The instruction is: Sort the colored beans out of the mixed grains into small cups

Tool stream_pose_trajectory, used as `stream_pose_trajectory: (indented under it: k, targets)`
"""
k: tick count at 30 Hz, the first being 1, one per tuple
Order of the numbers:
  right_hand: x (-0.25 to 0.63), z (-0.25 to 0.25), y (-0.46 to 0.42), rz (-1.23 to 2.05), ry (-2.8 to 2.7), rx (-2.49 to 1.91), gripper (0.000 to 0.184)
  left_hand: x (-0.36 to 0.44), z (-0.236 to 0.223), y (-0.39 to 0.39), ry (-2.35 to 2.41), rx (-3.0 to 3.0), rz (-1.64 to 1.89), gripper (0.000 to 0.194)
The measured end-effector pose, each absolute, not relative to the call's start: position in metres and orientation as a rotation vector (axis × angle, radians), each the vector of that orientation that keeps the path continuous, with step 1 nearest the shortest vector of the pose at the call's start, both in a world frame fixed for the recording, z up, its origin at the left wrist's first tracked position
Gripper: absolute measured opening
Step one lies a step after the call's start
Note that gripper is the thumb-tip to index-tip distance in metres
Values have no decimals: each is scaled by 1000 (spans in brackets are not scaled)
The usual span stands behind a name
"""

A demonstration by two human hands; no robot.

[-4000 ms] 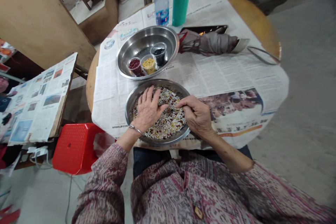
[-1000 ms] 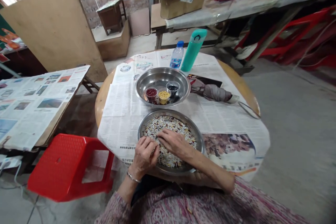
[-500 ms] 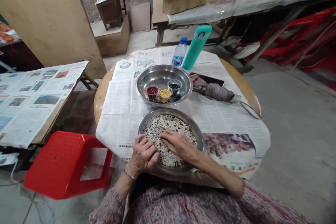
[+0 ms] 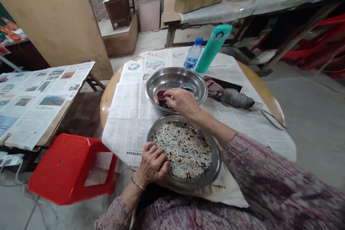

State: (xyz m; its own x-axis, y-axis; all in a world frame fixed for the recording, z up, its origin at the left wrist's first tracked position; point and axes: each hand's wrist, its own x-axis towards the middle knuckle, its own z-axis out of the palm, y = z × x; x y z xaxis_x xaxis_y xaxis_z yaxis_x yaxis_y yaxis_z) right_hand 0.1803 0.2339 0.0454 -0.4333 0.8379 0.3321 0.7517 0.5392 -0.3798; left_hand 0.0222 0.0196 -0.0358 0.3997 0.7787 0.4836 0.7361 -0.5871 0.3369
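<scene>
A steel pan (image 4: 213, 172) of mixed white, red and yellow beans (image 4: 185, 149) sits at the near edge of the round table. My left hand (image 4: 152, 165) rests curled on its near left rim. Behind it a second steel pan (image 4: 199, 84) holds small cups: one of red beans (image 4: 161, 95) and one of black beans (image 4: 188, 88). My right hand (image 4: 181, 101) reaches into that far pan with fingers pinched just over the red-bean cup; what it holds is too small to see. It hides the middle cup.
Newspaper (image 4: 126, 111) covers the table. A water bottle (image 4: 193, 54) and a green flask (image 4: 212, 47) stand at the back. A folded grey umbrella (image 4: 231, 97) lies to the right. A red stool (image 4: 70, 167) stands at the left, beside a newspaper-covered side table (image 4: 35, 97).
My right hand left the near pan of mixed beans and moved forward to the cups in the far pan. My left hand stayed on the near pan's rim.
</scene>
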Motion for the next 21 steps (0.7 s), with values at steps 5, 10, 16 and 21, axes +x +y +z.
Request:
stream_pose_trajectory:
  k: [5,10,16,21]
  targets:
    - [161,45,265,71,-2550,-1444,30,22,-36,18,1418,2537,891,20]
    - [156,38,271,68,-2571,-1485,29,23,-36,18,1425,2534,916,20]
    - [158,36,274,99,-2415,-1448,27,23,-39,20,1417,2563,935,21]
    - [180,38,239,264,-2247,-1278,25,23,-40,20,1442,2550,858,20]
